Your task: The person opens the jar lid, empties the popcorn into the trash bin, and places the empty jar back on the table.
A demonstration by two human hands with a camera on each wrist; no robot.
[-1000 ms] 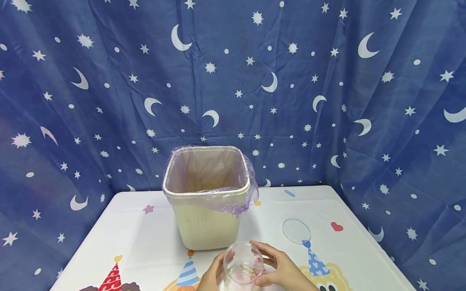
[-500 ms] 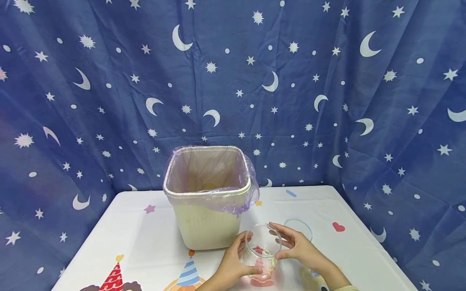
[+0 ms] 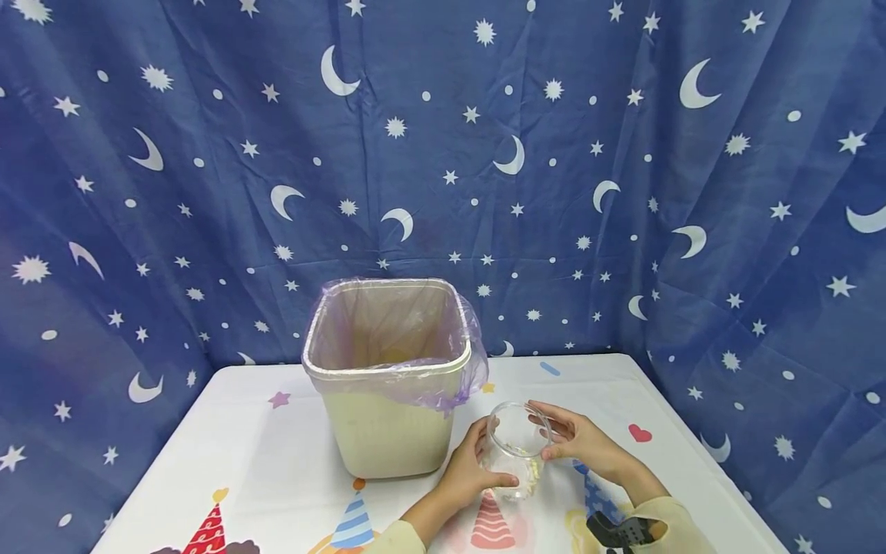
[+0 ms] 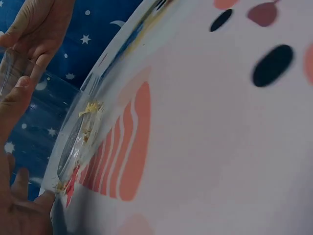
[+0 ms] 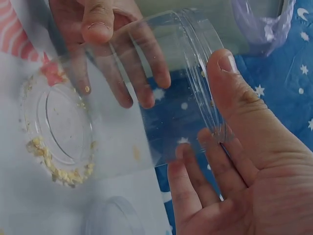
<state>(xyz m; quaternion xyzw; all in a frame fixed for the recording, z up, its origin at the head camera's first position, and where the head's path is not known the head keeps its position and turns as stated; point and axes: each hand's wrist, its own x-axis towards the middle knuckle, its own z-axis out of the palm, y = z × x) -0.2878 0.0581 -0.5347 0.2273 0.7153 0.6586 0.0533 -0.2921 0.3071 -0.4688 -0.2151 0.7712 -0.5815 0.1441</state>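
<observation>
A clear plastic jar (image 3: 514, 464) is held between both hands just right of the bin, its open rim facing up. Yellow crumbs (image 5: 63, 172) lie around the inside of its base, also visible as bits (image 4: 89, 108) in the left wrist view. My left hand (image 3: 465, 468) grips the lower left side, thumb in front. On the upper right, near the rim, my right hand (image 3: 584, 440) holds it with thumb and fingers. I cannot tell whether the base touches the table. A clear round lid (image 5: 115, 218) lies on the cloth beyond the jar.
A cream bin (image 3: 391, 438) with a purple bag liner (image 3: 477, 373) over its rim stands to the left of the jar. The table has a white printed cloth (image 3: 277, 438). A blue star-and-moon curtain (image 3: 443, 154) hangs behind.
Both hands have carried the jar to the right and farther from me, away from the front of the bin. The right hand now hides the lid in the head view.
</observation>
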